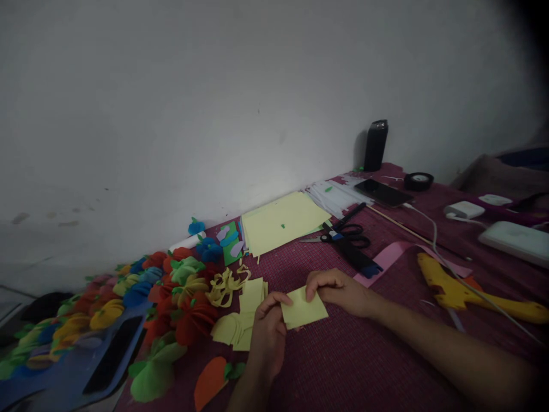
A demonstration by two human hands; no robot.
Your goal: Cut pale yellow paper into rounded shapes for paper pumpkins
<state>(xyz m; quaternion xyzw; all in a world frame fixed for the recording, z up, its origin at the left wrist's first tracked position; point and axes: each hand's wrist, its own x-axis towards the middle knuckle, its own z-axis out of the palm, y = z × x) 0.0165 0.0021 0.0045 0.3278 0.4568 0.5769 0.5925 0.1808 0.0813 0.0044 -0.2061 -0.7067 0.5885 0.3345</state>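
A small rectangle of pale yellow paper (303, 311) is held up between my two hands, just above the table. My left hand (271, 329) pinches its left edge, and my right hand (337, 292) grips its upper right edge with the thumb on the near face. Under and beside my left hand lie more cut yellow paper pieces (251, 296), some with rounded ends. Curled yellow paper strips (226, 286) sit just behind them. A folded orange paper shape (210, 382) with a green leaf lies close to my left forearm.
Many colourful paper pumpkin shapes (195, 320) crowd the left side. Yellow sheets (285, 220) are stacked by the wall, near scissors (347, 236). On the right are a yellow glue gun (454, 286), a phone (383, 193), black tape (418, 181), a charger (464, 210) and a black can (376, 145).
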